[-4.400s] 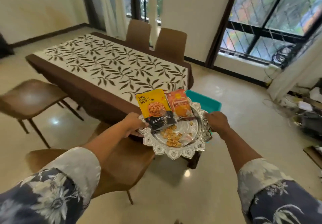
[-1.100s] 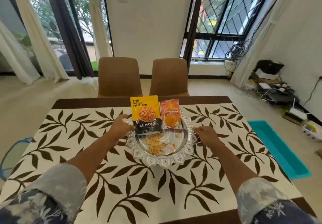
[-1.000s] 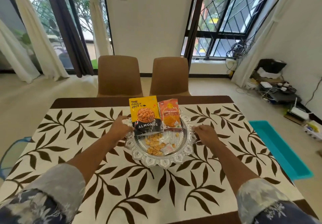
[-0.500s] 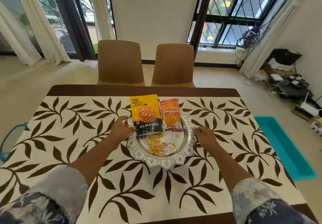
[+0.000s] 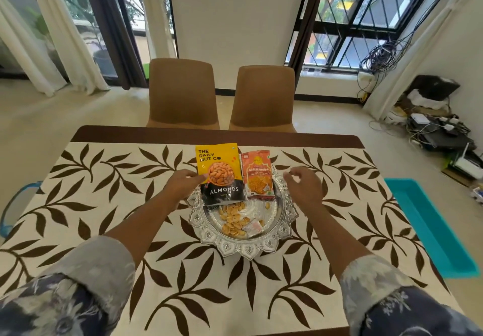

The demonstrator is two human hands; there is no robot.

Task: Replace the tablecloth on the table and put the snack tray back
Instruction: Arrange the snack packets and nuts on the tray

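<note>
A round silver snack tray (image 5: pixel 261 247) with a scalloped rim rests in the middle of the table, on the cream tablecloth (image 5: pixel 109 220) with its brown leaf pattern. In the tray lie a yellow and black almonds packet (image 5: pixel 219 176), an orange snack packet (image 5: pixel 257 176), loose nuts (image 5: pixel 232 222) and a small wrapped sachet (image 5: pixel 253 228). My left hand (image 5: pixel 180 185) hovers by the tray's left rim, fingertips touching the almonds packet. My right hand (image 5: pixel 304 184) floats just off the right rim, fingers apart, holding nothing.
Two brown chairs (image 5: pixel 183 95) (image 5: pixel 262 99) stand at the table's far side. A teal bin (image 5: pixel 428 228) sits on the floor to the right. Cables and devices (image 5: pixel 441 132) clutter the right corner. A blue object (image 5: pixel 10 207) shows past the left edge.
Both hands have let go of the tray's rim and lifted slightly; the tray now lies on the cloth. Earlier I carried it from beside the table.
</note>
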